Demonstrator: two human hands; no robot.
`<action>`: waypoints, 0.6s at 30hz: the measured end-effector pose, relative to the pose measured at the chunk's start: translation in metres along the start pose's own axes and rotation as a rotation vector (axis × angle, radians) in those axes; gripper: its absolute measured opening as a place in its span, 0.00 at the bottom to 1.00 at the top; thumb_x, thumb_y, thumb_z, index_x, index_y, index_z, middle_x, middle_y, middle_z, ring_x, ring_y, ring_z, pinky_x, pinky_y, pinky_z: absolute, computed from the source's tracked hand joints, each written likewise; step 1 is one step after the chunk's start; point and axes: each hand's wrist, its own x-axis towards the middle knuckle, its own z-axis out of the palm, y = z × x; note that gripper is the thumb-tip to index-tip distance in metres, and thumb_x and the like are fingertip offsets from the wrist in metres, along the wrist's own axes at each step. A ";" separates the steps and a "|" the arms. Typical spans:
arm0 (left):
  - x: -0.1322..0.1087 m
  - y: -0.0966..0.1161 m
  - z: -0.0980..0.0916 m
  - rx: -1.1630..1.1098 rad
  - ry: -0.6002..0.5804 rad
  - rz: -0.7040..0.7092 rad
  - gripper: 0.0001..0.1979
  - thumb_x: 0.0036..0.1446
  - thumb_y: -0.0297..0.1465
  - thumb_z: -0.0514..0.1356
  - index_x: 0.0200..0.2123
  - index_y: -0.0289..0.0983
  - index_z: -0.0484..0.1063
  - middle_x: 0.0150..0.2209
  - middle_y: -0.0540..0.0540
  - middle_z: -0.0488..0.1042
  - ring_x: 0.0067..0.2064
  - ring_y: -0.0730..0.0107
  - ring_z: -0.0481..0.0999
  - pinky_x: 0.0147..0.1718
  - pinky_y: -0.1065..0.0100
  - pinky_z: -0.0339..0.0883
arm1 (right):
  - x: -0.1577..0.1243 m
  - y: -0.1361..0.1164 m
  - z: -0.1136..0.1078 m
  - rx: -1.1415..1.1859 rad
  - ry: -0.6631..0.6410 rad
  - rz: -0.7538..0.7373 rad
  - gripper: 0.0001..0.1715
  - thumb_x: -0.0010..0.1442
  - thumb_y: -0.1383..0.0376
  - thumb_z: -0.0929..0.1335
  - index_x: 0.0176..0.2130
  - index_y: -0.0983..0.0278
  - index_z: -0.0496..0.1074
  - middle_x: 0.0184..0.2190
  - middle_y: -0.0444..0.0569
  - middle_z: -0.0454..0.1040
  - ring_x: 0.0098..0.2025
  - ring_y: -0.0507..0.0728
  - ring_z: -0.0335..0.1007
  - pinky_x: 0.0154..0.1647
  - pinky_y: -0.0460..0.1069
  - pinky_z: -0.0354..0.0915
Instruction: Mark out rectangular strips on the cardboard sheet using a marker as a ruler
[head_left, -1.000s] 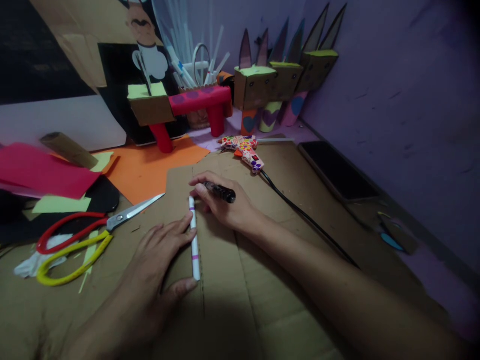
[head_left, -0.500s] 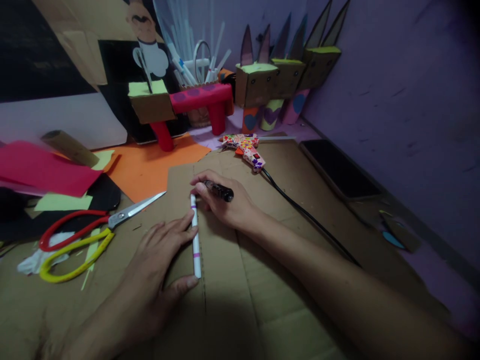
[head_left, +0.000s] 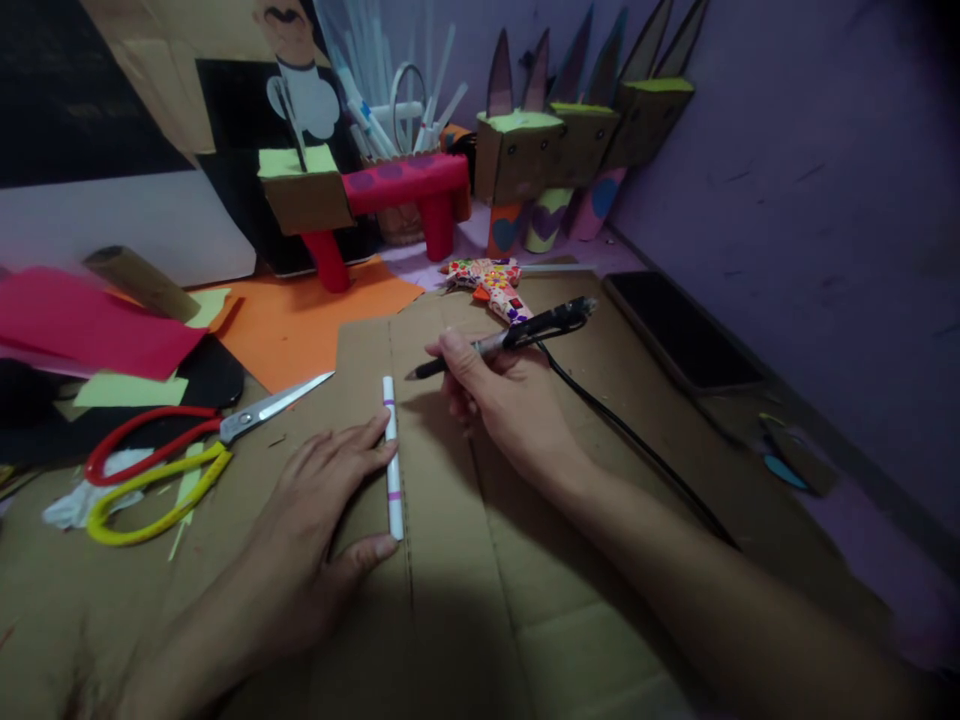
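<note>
My left hand lies flat on a brown cardboard sheet, fingers spread, its fingertips and thumb pressing a white stick with purple bands against the sheet. My right hand grips a black pen, raised above the cardboard with its tip pointing left toward the stick's far end.
Red-handled and yellow-handled scissors lie to the left. A patterned glue gun with a black cord sits behind my right hand. Coloured paper, cardboard animal figures and a dark phone stand around the edges.
My right hand has lifted off the cardboard and swung the pen up, tip now pointing left. The left hand still holds the stick in place.
</note>
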 end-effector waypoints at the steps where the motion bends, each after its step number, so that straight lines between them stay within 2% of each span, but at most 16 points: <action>1: 0.000 0.000 0.000 0.002 0.005 0.005 0.25 0.58 0.42 0.55 0.57 0.45 0.55 0.64 0.39 0.58 0.62 0.46 0.61 0.55 0.38 0.58 | -0.004 0.001 -0.001 0.005 -0.012 0.009 0.19 0.57 0.52 0.68 0.26 0.65 0.72 0.17 0.39 0.65 0.18 0.47 0.60 0.18 0.43 0.57; 7: 0.000 -0.002 0.003 -0.001 0.038 0.010 0.26 0.57 0.45 0.56 0.57 0.47 0.56 0.64 0.43 0.59 0.61 0.48 0.62 0.58 0.43 0.57 | -0.013 0.019 0.002 -0.027 -0.064 -0.011 0.16 0.58 0.53 0.68 0.29 0.63 0.71 0.19 0.39 0.66 0.20 0.48 0.62 0.21 0.44 0.60; 13: -0.004 -0.003 0.003 -0.013 0.024 -0.009 0.27 0.57 0.43 0.56 0.58 0.47 0.55 0.65 0.43 0.57 0.63 0.50 0.60 0.59 0.45 0.55 | -0.001 0.020 0.002 -0.090 0.020 -0.049 0.16 0.60 0.54 0.66 0.30 0.63 0.70 0.19 0.40 0.67 0.21 0.49 0.64 0.22 0.44 0.61; 18: -0.003 -0.003 0.002 0.041 0.050 0.020 0.28 0.55 0.45 0.57 0.58 0.46 0.56 0.62 0.43 0.61 0.61 0.48 0.63 0.56 0.45 0.60 | 0.005 0.025 0.004 -0.150 -0.016 -0.061 0.14 0.60 0.55 0.66 0.31 0.63 0.70 0.21 0.41 0.69 0.22 0.50 0.65 0.23 0.44 0.63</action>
